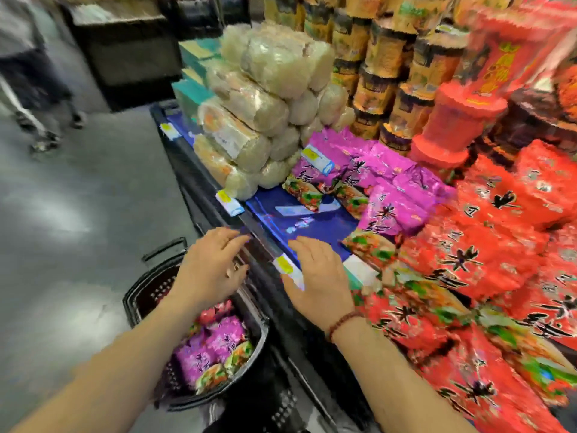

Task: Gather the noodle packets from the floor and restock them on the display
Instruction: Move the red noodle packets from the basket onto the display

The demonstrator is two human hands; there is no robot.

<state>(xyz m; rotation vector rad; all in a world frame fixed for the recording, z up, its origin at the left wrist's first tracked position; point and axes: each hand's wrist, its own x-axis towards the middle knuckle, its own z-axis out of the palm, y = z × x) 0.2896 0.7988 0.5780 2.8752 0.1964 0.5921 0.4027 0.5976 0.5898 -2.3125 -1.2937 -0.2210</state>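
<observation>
Head view. Found left hand [215,267] released, fingers spread, holding nothing, above the black plastic basket [156,285] on the grey floor [78,198]. Found right hand [318,273] likewise released and empty, over the front edge of the blue display shelf [315,229]. Noted purple noodle packets [212,348] lying in the basket; further purple packets [390,195] stacked on the shelf between clear-wrapped pale noodle bundles [265,98] and red foil packets [499,245].

Pale bundles [265,98] are stacked well beyond the fingers [228,237], and tubs [390,89] are piled to the right of those. A tag [229,203] is fixed just beyond the fingers. A passer-by [28,73] is seen far left of them.
</observation>
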